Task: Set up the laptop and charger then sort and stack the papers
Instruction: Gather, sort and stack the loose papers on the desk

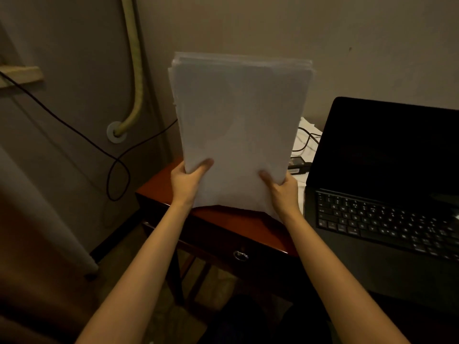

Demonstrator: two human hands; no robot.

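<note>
A thick stack of white papers (238, 125) stands upright on its bottom edge on the reddish wooden table (223, 219). My left hand (186, 181) grips the stack's lower left side, thumb on the front sheet. My right hand (283, 188) grips its lower right side the same way. An open black laptop (382, 194) with a dark screen sits to the right on the table. The charger brick (299, 166) and its black cable (306, 141) lie behind the stack, beside the laptop, partly hidden by the papers.
More white papers (309, 135) lie under the charger cable at the back. A black cable (116, 170) loops along the wall on the left, near a yellowish hose (136, 70). The table has a drawer with a metal ring pull (240, 255).
</note>
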